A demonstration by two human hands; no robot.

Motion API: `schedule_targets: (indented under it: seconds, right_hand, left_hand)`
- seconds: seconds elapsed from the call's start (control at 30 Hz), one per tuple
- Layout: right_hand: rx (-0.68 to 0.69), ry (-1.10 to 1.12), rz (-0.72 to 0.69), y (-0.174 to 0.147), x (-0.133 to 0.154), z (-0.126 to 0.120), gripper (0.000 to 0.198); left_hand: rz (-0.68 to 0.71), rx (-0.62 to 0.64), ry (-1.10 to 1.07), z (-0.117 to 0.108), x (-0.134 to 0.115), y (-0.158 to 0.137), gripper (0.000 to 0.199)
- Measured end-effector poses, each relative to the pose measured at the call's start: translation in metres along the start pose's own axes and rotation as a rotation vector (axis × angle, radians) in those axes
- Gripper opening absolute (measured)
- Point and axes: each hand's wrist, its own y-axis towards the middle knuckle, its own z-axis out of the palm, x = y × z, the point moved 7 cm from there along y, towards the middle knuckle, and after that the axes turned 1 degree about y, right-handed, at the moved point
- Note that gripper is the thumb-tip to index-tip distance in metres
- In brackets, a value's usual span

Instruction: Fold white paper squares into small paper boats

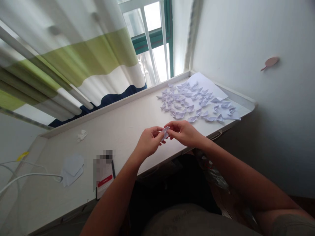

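Between my two hands is a small folded white paper, held just above the front edge of the white desk. My left hand pinches its left side with thumb and fingers. From the right, my right hand grips the other side, thumb in front and fingers curled behind. The fingers partly hide the paper, so its exact shape cannot be made out. Beyond my right hand, many small folded paper boats lie spread over the right part of the desk.
Large white sheets lie under and behind the boats. At left are a stack of paper pieces, a crumpled tissue, a phone and a white cable. A raised rim borders the desk below the curtain.
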Motion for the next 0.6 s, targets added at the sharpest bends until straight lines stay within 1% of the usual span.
schedule_targets:
  seconds: [0.13, 0.23, 0.3, 0.33, 0.4, 0.47, 0.53, 0.6]
  right_hand:
    - [0.021, -0.023, 0.017, 0.013, -0.004, -0.010, 0.018]
    - [0.007, -0.047, 0.047, 0.024, -0.012, -0.015, 0.016]
    - [-0.001, -0.080, 0.091, 0.033, -0.017, -0.019, 0.015]
    - [0.006, -0.094, 0.117, 0.037, -0.019, -0.021, 0.015]
    - [0.030, -0.139, 0.162, 0.048, -0.020, -0.027, 0.013]
    - [0.068, -0.189, 0.169, 0.059, -0.017, -0.035, 0.013]
    - [0.088, -0.212, 0.176, 0.071, -0.012, -0.045, 0.014]
    - [0.142, -0.237, 0.195, 0.084, -0.011, -0.050, 0.016]
  left_hand:
    - [0.020, 0.021, 0.099, 0.000, -0.009, 0.020, 0.021]
    - [0.012, -0.005, 0.234, -0.002, -0.013, 0.036, 0.015]
    - [-0.004, -0.031, 0.325, -0.004, -0.014, 0.047, 0.012]
    - [-0.010, -0.037, 0.336, -0.005, -0.016, 0.053, 0.012]
    - [-0.031, -0.004, 0.305, -0.007, -0.018, 0.066, 0.011]
    - [-0.066, 0.046, 0.286, -0.010, -0.020, 0.079, 0.006]
    - [-0.085, 0.088, 0.257, -0.014, -0.022, 0.092, 0.009]
    - [-0.087, 0.131, 0.237, -0.017, -0.023, 0.104, 0.010]
